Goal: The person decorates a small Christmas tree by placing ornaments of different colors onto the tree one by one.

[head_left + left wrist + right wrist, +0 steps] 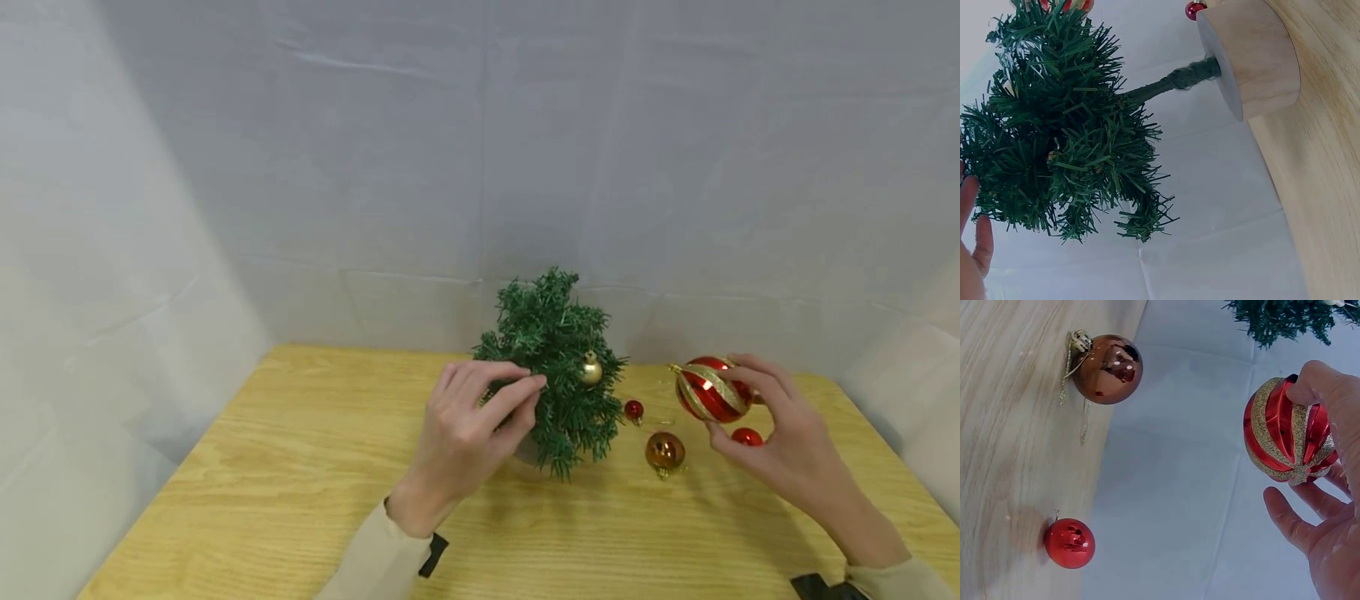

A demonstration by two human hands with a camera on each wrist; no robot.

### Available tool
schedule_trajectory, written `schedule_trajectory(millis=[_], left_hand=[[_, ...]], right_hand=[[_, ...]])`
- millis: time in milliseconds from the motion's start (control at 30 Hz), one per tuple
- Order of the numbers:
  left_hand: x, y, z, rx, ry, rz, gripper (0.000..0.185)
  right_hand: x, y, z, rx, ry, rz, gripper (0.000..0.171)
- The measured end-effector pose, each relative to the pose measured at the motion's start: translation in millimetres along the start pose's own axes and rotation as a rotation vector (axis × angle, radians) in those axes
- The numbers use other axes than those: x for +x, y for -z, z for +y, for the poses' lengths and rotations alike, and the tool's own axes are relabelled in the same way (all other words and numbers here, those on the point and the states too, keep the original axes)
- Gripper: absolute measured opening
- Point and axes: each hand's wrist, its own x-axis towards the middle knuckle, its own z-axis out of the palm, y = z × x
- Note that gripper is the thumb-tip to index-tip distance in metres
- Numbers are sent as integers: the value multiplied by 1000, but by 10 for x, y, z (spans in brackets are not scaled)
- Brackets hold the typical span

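A small artificial Christmas tree [551,358] stands on a round wooden base [1266,56], a gold bauble [591,368] hanging on its right side. My left hand [476,417] is at the tree's left front, fingertips among the foliage and close together; I cannot tell whether they pinch a twig. Only two of its fingertips [982,240] show at the left wrist view's edge. Right of the tree, my right hand [787,433] holds a large red-and-gold striped bauble [708,390] above the table, thumb and fingers around it, its gold cap towards the tree.
On the wooden table [300,475] right of the tree lie a brown bauble [665,451] with gold string, a tiny red bauble [633,411] and a red bauble [747,437], partly behind my right hand. A pale sheet [420,183] hangs behind the table.
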Motion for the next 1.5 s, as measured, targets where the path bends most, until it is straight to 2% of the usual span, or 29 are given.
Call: schedule_trajectory(millis=[133, 467, 700, 1000, 1500], left_hand=[[-6, -1, 1, -15, 23, 2, 15], [-24, -12, -7, -62, 64, 37, 16], [-38, -12, -89, -91, 27, 25, 17], [-40, -21, -155, -126, -18, -26, 18], [-17, -118, 25, -12, -47, -46, 26]], right_hand=[[4, 16, -42, 0, -3, 14, 73], [28, 32, -153, 4, 63, 93, 70], [41, 24, -327, -10, 88, 138, 68], [27, 9, -533, -48, 59, 158, 68], [50, -19, -586, -33, 84, 179, 66]])
